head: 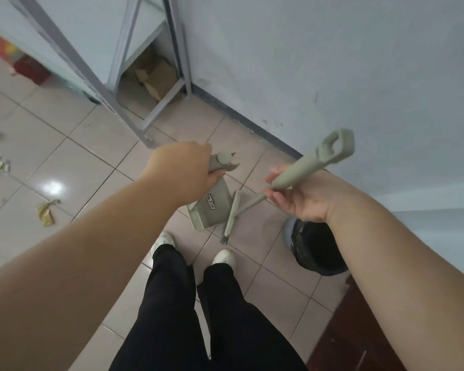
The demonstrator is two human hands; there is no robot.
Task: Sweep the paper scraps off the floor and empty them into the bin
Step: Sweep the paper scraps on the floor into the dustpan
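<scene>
Grey-green broom [292, 175] gripped in right hand [303, 199], dustpan [212, 207] handle clenched in left hand [182, 170]; both carried toward floor [91, 145] scraps [45, 213].

Left grip [182, 170] curled knuckles-up, right grip [300, 196] palm-up with curled fingers, both forearms extended

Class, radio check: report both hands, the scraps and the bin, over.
Left hand grips dustpan handle; right hand holds broom. Scraps unswept, far left on floor. Bin by right foot, nothing blocking.
</scene>
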